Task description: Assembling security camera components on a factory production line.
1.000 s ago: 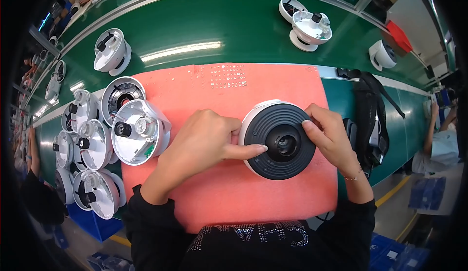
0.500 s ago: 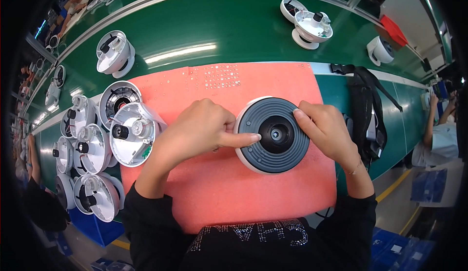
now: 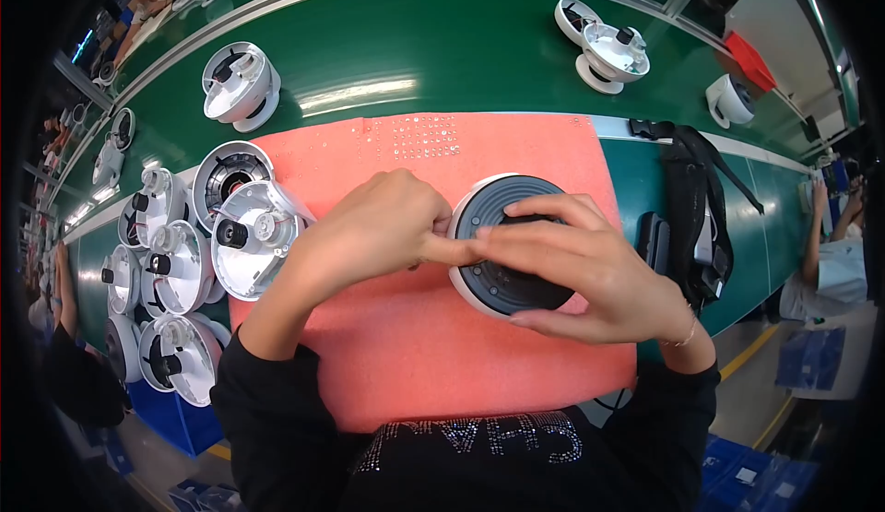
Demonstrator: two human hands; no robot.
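A round security camera (image 3: 487, 200) with a white shell and a ridged dark grey front faces up on the coral foam mat (image 3: 415, 364). At its left rim my left hand (image 3: 383, 226) is closed, the fingers curled by the edge and the thumb stretched over the grey front. My right hand (image 3: 608, 277) lies across the front with fingers spread, covering the lens in the middle. Its fingertips meet my left thumb, and its own thumb rests near the lower edge.
Opened white camera housings (image 3: 253, 240) are crowded left of the mat. Small shiny screws (image 3: 426, 134) lie in rows at its far edge. Beyond runs a green conveyor belt (image 3: 415, 42) carrying more housings (image 3: 613, 51). A black strapped bag (image 3: 696, 212) is at the right.
My right hand has left the camera's right rim and now spreads over its front. My left hand stays at the left rim. Housings on the belt have shifted right.
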